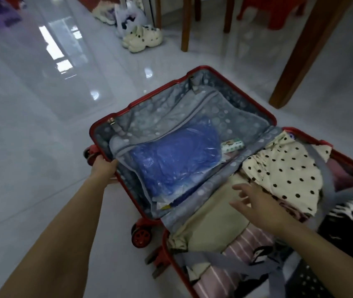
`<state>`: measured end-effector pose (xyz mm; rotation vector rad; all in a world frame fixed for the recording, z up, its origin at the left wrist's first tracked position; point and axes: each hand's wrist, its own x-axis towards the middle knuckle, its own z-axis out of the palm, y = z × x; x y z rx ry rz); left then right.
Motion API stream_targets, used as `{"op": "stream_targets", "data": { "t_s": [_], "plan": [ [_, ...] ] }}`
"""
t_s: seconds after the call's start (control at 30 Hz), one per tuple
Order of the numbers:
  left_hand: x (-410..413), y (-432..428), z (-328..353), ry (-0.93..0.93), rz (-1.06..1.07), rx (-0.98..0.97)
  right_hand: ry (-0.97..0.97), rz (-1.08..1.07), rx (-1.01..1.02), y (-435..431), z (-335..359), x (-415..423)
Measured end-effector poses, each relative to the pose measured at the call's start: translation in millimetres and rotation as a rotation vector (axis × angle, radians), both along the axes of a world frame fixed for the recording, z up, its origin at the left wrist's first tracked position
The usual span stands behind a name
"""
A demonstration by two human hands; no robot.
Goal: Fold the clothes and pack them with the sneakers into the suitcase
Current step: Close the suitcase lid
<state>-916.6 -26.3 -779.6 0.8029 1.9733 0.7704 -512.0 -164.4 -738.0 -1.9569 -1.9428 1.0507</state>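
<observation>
While left hand grips the near-left rim of the open red hard-shell suitcase, thumb on the inside edge and fingers curled under the outside, right hand is flat with fingers spread wide, holding nothing. It sits over the folded beige garment; contact cannot be told. Suitcase lies open on glossy white tile floor. Left half: crinkled blue plastic bag partly under the grey dotted zip lining, contents not visible, small green-and-white packet just beside it. Right half: cream black-dotted garment, pink striped garment and the beige one, grey fabric strap across the near end. Cream clogs and brown wooden table leg well apart behind.
</observation>
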Motion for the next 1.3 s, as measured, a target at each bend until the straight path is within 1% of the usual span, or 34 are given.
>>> {"op": "stream_targets", "data": {
  "t_s": [0.07,0.13,0.17,0.27,0.37,0.5,0.6,0.7,0.77,0.87,0.97,1.07,1.13,1.3],
  "plan": [
    [0,3,-2,-0.026,0.010,0.019,-0.118,-0.022,-0.004,-8,-9,4],
    [3,1,2,-0.011,0.019,0.064,-0.262,-0.031,-0.022,-13,-16,9],
    [6,-1,7,0.009,0.023,0.105,-0.283,-0.037,-0.052,-15,-19,11],
    [16,-17,33,0.053,0.022,0.172,-0.188,-0.049,-0.141,-21,-21,10],
    [20,-35,54,0.070,0.006,0.288,-0.143,-0.043,-0.071,-27,-12,10],
    [31,-65,85,0.135,0.015,0.467,-0.125,-0.029,-0.015,-31,17,20],
    [52,-94,112,0.190,0.028,0.567,0.010,-0.095,0.044,-29,45,28],
    [76,-119,127,0.251,0.025,0.641,0.236,-0.203,0.104,-23,76,32],
    [89,-132,141,0.296,-0.002,0.683,0.399,-0.229,0.136,-20,102,35],
    [104,-156,155,0.435,-0.067,0.706,0.649,-0.269,0.117,-18,149,41],
    [118,-182,154,0.481,-0.080,0.734,0.851,-0.275,0.075,-16,188,51],
    [141,-207,162,0.487,-0.052,0.750,0.993,-0.319,0.014,-15,218,66],
    [154,-220,167,0.488,-0.078,0.741,1.072,-0.353,-0.028,-15,232,79],
    [155,-257,173,0.490,-0.215,0.610,1.184,-0.386,-0.069,-23,243,98]
  ]
}}
